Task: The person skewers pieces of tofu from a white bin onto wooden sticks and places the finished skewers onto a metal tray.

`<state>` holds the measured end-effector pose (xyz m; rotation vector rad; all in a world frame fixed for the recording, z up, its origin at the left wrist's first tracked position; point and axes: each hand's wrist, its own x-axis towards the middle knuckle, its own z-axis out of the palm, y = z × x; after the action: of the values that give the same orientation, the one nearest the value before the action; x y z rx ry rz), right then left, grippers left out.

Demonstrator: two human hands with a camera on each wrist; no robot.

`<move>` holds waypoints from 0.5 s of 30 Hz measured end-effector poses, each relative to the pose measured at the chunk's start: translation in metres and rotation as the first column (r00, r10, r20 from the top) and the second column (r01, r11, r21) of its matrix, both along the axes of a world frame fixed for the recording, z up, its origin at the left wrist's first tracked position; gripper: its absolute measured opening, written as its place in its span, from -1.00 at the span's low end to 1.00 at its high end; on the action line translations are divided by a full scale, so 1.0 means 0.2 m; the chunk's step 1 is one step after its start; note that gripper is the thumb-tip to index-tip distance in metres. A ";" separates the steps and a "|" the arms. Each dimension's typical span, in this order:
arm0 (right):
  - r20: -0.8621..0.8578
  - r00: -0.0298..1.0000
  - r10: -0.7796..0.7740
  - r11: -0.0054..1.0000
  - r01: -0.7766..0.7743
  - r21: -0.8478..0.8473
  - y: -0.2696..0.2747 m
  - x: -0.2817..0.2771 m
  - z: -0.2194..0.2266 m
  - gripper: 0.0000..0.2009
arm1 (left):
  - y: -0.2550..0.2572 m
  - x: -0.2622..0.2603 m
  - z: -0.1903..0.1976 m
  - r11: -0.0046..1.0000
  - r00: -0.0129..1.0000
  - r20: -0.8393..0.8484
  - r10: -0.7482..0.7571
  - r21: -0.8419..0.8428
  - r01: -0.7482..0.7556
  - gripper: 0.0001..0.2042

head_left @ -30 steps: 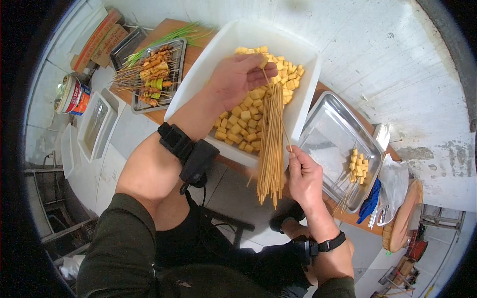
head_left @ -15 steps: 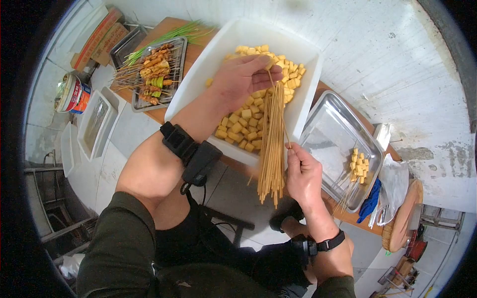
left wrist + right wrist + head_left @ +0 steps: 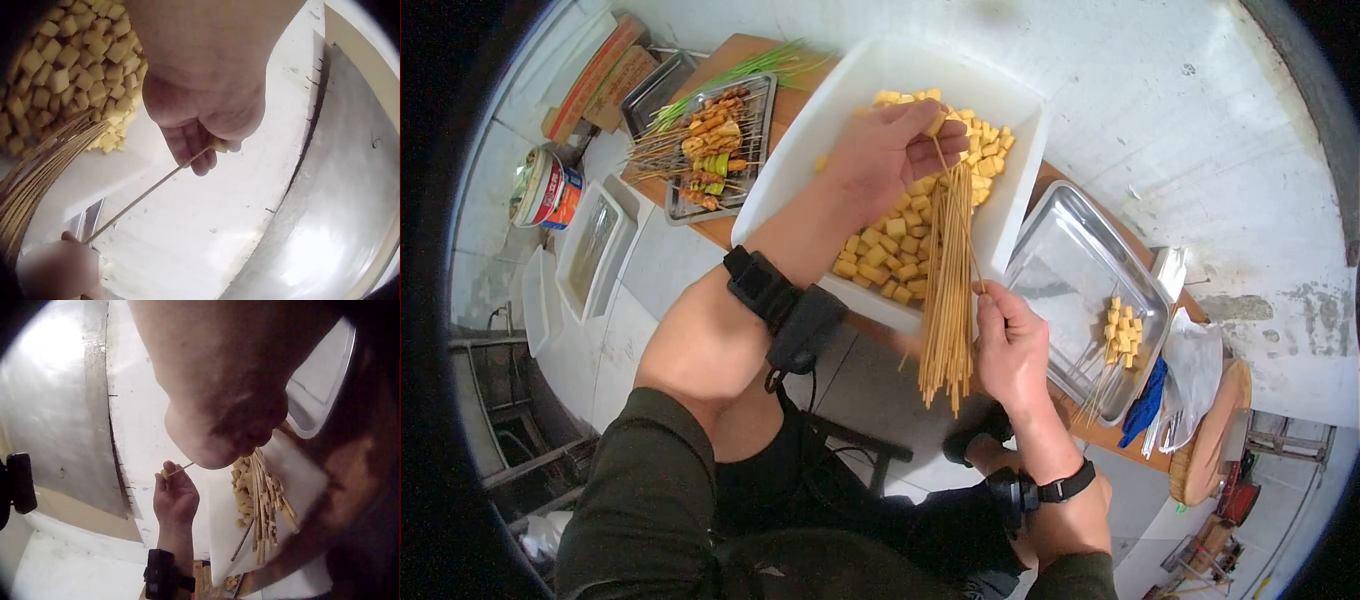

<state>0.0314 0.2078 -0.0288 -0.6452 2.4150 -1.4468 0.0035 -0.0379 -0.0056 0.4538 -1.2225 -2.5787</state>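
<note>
In the head view my left hand is over the white tub, pinching a yellow cube that looks like tofu between thumb and fingers. A thin bamboo skewer runs from that cube down to my right hand, which pinches its lower end. The skewer's tip meets the cube at the left fingers. Between the hands, a bundle of bamboo skewers hangs over the tub's near edge. Many loose yellow cubes fill the bottom of the white tub.
Right of the tub, a metal tray holds a few skewered cubes. A blue cloth and a plastic bag lie beyond it. At left stands a rack tray of meat skewers, with green stalks behind.
My left hand has shifted slightly to the right with the cube. The right hand stays nearly in place, still pinching the skewer's lower end.
</note>
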 end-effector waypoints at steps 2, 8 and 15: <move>0.021 1.000 0.006 1.000 -0.006 0.001 0.00 0.01 0.00 -0.77 | 0.01 0.00 0.00 1.000 1.000 -0.021 -0.020 -0.017 0.020 -0.75; 0.042 0.999 0.002 1.000 -0.002 0.001 -0.01 0.01 0.01 -0.78 | 0.03 0.00 -0.01 1.000 1.000 -0.007 -0.015 -0.014 0.015 -0.77; -0.039 0.999 0.012 1.000 -0.013 -0.022 -0.02 0.00 -0.02 -0.79 | 0.06 0.00 -0.04 0.997 0.998 0.015 -0.068 -0.024 0.068 -0.74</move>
<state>0.0316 0.2028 -0.0336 -0.6988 2.4226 -1.4710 0.0032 -0.0263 -0.0138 0.4336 -1.2948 -2.6179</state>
